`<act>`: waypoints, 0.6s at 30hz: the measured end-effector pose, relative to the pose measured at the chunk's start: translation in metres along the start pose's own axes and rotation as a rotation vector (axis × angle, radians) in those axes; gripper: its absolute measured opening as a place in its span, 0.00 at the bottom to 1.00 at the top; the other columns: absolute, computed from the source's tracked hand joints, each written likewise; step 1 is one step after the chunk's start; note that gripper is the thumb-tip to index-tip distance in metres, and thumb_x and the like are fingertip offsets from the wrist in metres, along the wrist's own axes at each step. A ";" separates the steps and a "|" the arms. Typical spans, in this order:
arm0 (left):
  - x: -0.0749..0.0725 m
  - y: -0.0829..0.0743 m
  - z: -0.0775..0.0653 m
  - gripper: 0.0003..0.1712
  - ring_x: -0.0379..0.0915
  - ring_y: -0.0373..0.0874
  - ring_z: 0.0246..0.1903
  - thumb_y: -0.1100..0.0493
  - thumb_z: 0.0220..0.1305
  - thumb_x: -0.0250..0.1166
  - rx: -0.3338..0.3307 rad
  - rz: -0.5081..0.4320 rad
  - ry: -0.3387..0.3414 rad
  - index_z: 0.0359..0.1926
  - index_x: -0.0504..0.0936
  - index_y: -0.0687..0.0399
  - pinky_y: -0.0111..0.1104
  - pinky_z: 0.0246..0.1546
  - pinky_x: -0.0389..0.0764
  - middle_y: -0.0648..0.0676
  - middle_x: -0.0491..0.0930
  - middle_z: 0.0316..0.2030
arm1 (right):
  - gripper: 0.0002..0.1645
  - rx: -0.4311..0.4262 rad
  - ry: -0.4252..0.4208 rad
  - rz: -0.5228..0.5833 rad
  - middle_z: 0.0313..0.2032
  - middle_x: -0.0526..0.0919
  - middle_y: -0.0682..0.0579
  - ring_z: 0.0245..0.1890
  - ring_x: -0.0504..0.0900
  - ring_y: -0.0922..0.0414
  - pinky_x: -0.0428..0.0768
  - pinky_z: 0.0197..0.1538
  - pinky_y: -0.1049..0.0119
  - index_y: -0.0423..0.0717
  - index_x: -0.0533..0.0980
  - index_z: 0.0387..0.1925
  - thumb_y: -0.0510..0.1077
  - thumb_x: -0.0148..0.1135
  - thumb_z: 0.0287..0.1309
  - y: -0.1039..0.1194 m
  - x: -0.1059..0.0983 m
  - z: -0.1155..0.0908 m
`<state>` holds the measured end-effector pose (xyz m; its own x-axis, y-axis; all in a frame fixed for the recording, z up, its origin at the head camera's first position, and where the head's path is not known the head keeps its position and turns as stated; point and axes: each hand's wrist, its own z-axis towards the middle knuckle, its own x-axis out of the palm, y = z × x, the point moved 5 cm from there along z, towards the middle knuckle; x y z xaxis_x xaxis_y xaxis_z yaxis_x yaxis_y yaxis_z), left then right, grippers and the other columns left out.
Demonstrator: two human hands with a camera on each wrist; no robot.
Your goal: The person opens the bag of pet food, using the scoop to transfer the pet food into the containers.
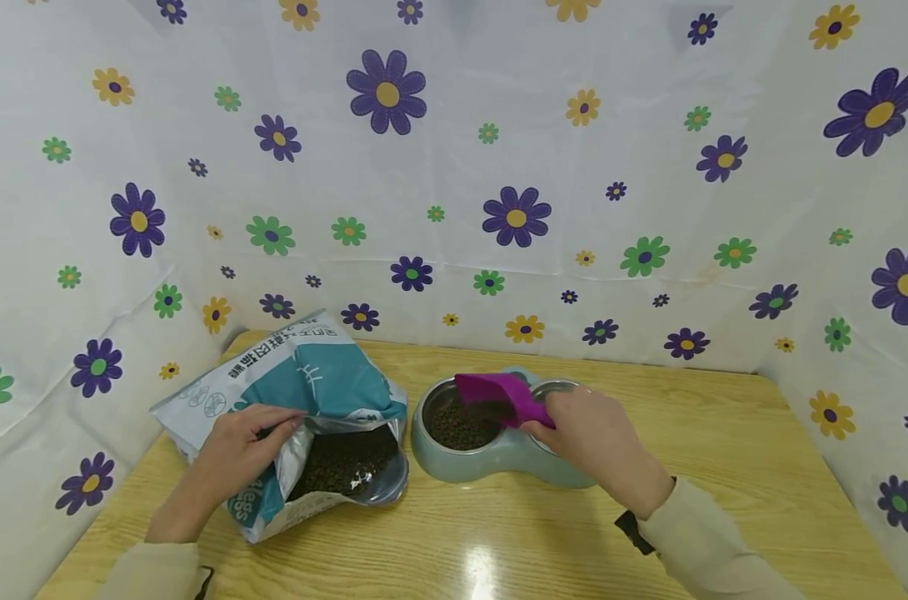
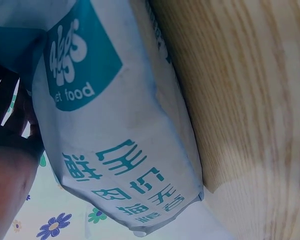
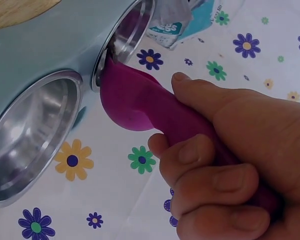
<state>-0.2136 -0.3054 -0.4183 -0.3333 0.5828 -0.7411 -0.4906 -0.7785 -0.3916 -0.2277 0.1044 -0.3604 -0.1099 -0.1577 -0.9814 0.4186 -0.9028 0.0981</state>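
Observation:
My right hand (image 1: 600, 446) grips the handle of a purple scoop (image 1: 499, 396), its head tilted over the left bowl (image 1: 461, 425) of a pale blue-green double pet feeder (image 1: 454, 471). Brown kibble lies in that bowl. In the right wrist view the feeder's other steel bowl (image 3: 35, 135) is bare and shiny, with fingers curled round the scoop handle (image 3: 190, 127). To the left, a white and teal pet food bag (image 1: 304, 367) lies with its mouth toward me, and kibble (image 1: 349, 458) shows inside. My left hand (image 1: 236, 454) pinches the bag's upper edge.
The feeder and bag stand on a wood-grain table (image 1: 439, 533), close beside each other. A white cloth with printed flowers (image 1: 454, 167) hangs behind the table and along both sides.

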 end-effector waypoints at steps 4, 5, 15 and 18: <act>0.001 0.000 -0.001 0.13 0.86 0.42 0.42 0.68 0.62 0.71 -0.004 -0.002 -0.001 0.46 0.92 0.52 0.11 0.45 0.72 0.50 0.91 0.41 | 0.34 -0.017 -0.055 -0.049 0.14 0.56 0.61 0.15 0.56 0.64 0.52 0.18 0.73 0.52 0.61 0.13 0.59 0.73 0.59 0.002 -0.002 -0.002; 0.001 0.000 -0.001 0.13 0.86 0.41 0.42 0.68 0.62 0.71 -0.006 -0.001 -0.002 0.46 0.92 0.52 0.10 0.45 0.72 0.50 0.91 0.41 | 0.34 -0.024 -0.071 -0.064 0.14 0.56 0.60 0.15 0.56 0.64 0.52 0.18 0.72 0.52 0.61 0.13 0.59 0.73 0.59 0.003 -0.003 -0.003; 0.001 0.001 -0.001 0.13 0.85 0.40 0.42 0.68 0.62 0.70 -0.016 -0.004 0.008 0.46 0.92 0.52 0.11 0.45 0.73 0.50 0.91 0.41 | 0.34 -0.058 -0.111 -0.124 0.13 0.56 0.60 0.14 0.59 0.64 0.55 0.18 0.72 0.51 0.63 0.14 0.60 0.77 0.54 0.012 0.004 -0.004; 0.000 0.000 0.000 0.13 0.85 0.40 0.42 0.68 0.62 0.71 -0.013 -0.009 0.005 0.46 0.92 0.51 0.11 0.44 0.73 0.50 0.91 0.41 | 0.35 -0.070 -0.122 -0.126 0.13 0.54 0.61 0.14 0.59 0.64 0.52 0.18 0.72 0.51 0.62 0.13 0.61 0.77 0.53 0.016 0.005 -0.004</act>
<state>-0.2136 -0.3052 -0.4187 -0.3244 0.5888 -0.7403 -0.4835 -0.7759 -0.4053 -0.2178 0.0912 -0.3640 -0.2723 -0.0968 -0.9573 0.4562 -0.8890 -0.0399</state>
